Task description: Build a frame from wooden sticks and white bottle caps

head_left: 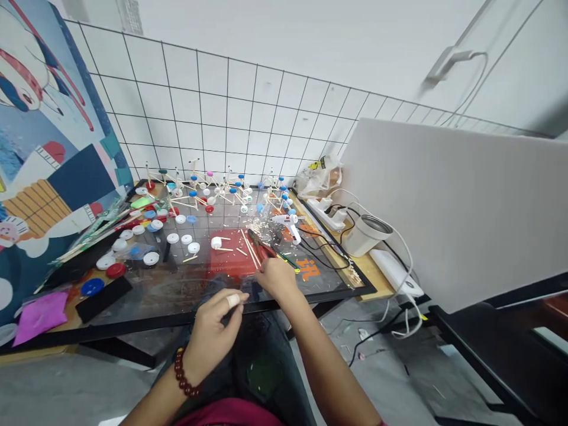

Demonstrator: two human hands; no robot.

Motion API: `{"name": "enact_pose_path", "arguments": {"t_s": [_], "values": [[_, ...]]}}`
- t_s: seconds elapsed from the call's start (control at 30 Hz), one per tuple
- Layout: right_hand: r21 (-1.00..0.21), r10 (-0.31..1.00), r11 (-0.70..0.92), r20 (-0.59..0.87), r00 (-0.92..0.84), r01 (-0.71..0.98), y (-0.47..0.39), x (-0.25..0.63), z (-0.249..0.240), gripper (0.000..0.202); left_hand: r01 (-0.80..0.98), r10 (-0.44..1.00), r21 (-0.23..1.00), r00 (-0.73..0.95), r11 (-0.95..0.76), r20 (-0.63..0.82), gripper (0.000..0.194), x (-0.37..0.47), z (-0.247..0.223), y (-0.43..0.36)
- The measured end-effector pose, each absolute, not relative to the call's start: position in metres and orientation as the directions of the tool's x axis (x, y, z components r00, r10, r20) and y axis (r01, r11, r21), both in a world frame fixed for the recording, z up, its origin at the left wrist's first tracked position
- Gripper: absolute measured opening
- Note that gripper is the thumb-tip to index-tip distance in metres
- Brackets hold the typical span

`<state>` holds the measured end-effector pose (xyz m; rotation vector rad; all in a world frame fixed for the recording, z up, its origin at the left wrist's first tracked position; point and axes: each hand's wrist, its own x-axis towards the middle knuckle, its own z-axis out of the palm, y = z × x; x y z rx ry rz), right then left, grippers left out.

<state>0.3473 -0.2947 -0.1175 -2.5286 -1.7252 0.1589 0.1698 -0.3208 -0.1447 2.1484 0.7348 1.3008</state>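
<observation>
My left hand [216, 324] hovers over the table's front edge, thumb and fingers drawn together, a white wrap around one finger. Whether anything small sits in that pinch I cannot make out. My right hand [278, 278] is closed low over the table, by the handles of the red-handled pliers [265, 247] and the lower ends of two thin wooden sticks [250, 248]. Its fingertips are hidden, so what they grip does not show. On a red patch [222, 266] of the tabletop lies a white bottle cap [216, 242] with two sticks pointing right from it.
Behind the pliers stands a white glue gun [289, 226] with a black cord, beside scattered wood bits [261, 228]. Stick-and-cap models [235, 189] line the back. Loose caps [173, 238] and a pink packet [42, 315] lie left. A power strip [326, 214] and cup [366, 235] stand right.
</observation>
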Motion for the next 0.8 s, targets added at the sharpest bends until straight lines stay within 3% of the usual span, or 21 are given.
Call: {"name": "enact_pose_path", "arguments": {"t_s": [0.1, 0.2, 0.3, 0.4, 0.53, 0.6, 0.8], "values": [[-0.172, 0.946, -0.309, 0.046, 0.321, 0.935, -0.312, 0.341, -0.120, 0.026, 0.230, 0.713, 0.680, 0.334, -0.696, 0.617, 0.017, 0.158, -0.150, -0.304], [-0.258, 0.961, -0.203, 0.134, 0.243, 0.945, -0.336, 0.346, -0.126, 0.019, 0.320, 0.690, 0.611, 0.322, -0.724, 0.648, 0.017, 0.144, -0.159, -0.289], [-0.288, 0.918, -0.287, 0.191, 0.349, 0.914, -0.347, 0.371, -0.124, 0.019, 0.418, 0.694, 0.556, 0.386, -0.719, 0.607, 0.017, 0.136, -0.167, -0.277], [-0.239, 0.907, -0.299, 0.230, 0.353, 0.924, -0.335, 0.390, -0.112, 0.020, 0.521, 0.704, 0.477, 0.464, -0.708, 0.538, 0.021, 0.136, -0.172, -0.273], [-0.069, 0.981, -0.040, 0.186, 0.052, 0.997, -0.294, 0.372, -0.102, 0.025, 0.649, 0.664, 0.259, 0.516, -0.715, 0.541, 0.025, 0.139, -0.178, -0.281], [0.015, 0.993, 0.007, 0.117, -0.009, 1.000, -0.271, 0.355, -0.103, 0.025, 0.686, 0.656, 0.183, 0.529, -0.704, 0.539, 0.025, 0.140, -0.180, -0.286], [0.088, 1.000, -0.005, 0.018, 0.004, 0.996, -0.226, 0.338, -0.116, 0.029, 0.707, 0.668, 0.181, 0.508, -0.684, 0.544, 0.019, 0.143, -0.170, -0.285]]}}
